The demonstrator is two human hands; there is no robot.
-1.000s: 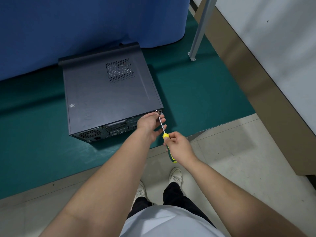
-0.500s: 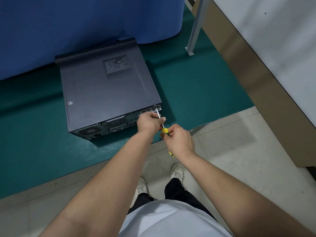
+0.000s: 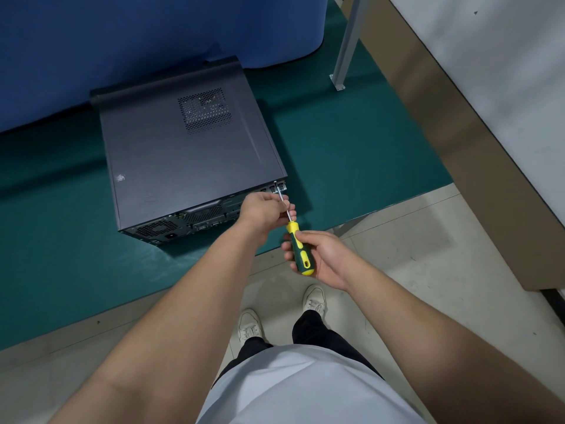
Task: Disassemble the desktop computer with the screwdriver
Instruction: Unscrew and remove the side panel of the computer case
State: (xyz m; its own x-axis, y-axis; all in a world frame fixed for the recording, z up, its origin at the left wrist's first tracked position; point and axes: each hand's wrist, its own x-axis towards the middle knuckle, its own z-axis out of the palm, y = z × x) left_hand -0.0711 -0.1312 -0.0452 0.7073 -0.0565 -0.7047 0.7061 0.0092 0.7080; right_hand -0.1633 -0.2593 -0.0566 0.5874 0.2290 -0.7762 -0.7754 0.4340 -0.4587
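At the far left a blue curtain (image 3: 122, 41) hangs down to a green mat (image 3: 55, 234) on the floor. The desktop computer (image 3: 183, 154) lies flat on that mat, its wide side panel facing up with a perforated vent toward the far right of the panel, and its rear ports facing the person. At the near right corner of the case the left hand (image 3: 264, 209) curls its fingers round the metal shaft of the screwdriver (image 3: 298, 247), pinching it just behind the tip, which sits against the case's rear edge (whether it is seated in a screw is too small to tell). Just to the right and nearer, the right hand (image 3: 321, 258) cradles the yellow-and-green handle, fingers wrapped under it. Further right a grey metal post (image 3: 348, 41) stands bolted to the mat, beside a beige wall base (image 3: 477, 166)
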